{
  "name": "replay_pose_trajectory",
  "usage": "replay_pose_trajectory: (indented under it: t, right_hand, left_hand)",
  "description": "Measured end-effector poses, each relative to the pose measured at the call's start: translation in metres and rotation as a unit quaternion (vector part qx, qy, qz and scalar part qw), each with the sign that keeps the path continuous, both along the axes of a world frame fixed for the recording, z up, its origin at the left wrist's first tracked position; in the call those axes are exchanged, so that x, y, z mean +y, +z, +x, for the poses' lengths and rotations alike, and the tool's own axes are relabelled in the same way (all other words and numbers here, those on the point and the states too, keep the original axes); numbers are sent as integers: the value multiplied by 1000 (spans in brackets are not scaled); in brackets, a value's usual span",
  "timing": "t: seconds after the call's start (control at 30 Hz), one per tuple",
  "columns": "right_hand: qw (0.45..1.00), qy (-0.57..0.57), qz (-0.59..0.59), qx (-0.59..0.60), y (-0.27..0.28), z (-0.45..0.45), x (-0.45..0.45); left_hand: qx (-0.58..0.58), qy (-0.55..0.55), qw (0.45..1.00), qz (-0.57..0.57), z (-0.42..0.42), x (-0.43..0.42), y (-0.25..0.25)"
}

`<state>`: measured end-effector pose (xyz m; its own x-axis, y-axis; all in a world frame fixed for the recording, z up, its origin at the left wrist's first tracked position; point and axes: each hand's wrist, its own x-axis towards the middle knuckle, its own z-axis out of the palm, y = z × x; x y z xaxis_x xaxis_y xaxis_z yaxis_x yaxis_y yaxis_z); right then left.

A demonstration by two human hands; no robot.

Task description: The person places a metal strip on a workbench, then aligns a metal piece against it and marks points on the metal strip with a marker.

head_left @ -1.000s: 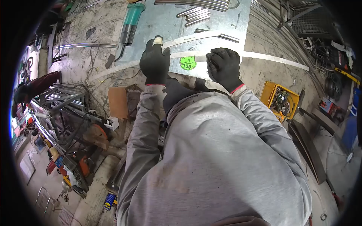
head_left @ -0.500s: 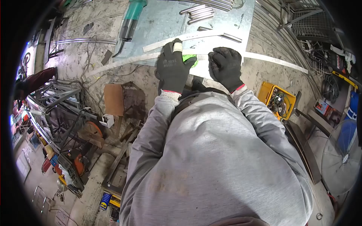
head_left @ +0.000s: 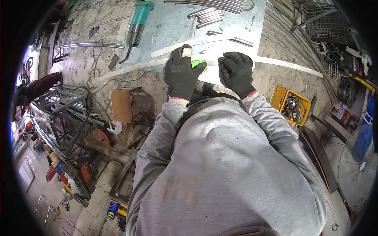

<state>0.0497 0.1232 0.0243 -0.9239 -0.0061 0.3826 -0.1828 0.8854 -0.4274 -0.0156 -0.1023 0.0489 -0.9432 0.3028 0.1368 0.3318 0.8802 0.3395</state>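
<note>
A long pale flat strip (head_left: 289,66) runs crosswise beneath both my gloved hands. My left hand (head_left: 182,72), in a black glove with white wrapping on one finger, is closed over the strip. Its thumb reaches across a small bright green object (head_left: 200,65) with dark marks, whose kind I cannot tell. To the right, my right hand (head_left: 237,72) is closed in its black glove at the strip; whatever is in its fingers is hidden. A shorter pale strip (head_left: 212,38) lies just beyond.
A green-handled power tool (head_left: 139,23) and several cut metal tubes (head_left: 206,17) lie on the bluish sheet (head_left: 165,33). At right are a yellow crate (head_left: 278,98) with cables and a fan (head_left: 358,165). A metal frame (head_left: 63,98) and another person's sleeve (head_left: 39,87) are at left.
The view has shifted slightly, so things sit a little lower in it. Both hands keep nearly the same pose at the strip. The other person at left shows more.
</note>
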Motion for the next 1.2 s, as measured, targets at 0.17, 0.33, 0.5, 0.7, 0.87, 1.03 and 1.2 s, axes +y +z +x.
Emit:
replay_pose_trajectory:
  t: [0.17, 0.33, 0.5, 0.7, 0.87, 1.03, 1.2]
  right_hand:
    - [1000, 3, -5, -5, 3, -1, 1]
    - [1000, 8, -10, 5, 4, -2, 1]
    - [1000, 5, -9, 14, 3, -1, 1]
    - [1000, 7, -11, 12, 1, -2, 2]
    - [1000, 6, -16, 15, 1, -2, 1]
    - [1000, 7, -14, 10, 0, -2, 2]
    - [1000, 6, -16, -2, 3, -1, 1]
  left_hand:
    - [-12, 0, 1000, 1, 0, 1, 3]
    - [-6, 5, 1000, 8, 0, 3, 8]
    - [-18, 7, 1000, 12, -1, 4, 11]
    - [-33, 14, 999, 1, -1, 5, 13]
    - [-29, 12, 1000, 3, 0, 6, 14]
    - [-27, 12, 1000, 3, 0, 6, 14]
    - [-47, 17, 999, -1, -2, 7, 14]
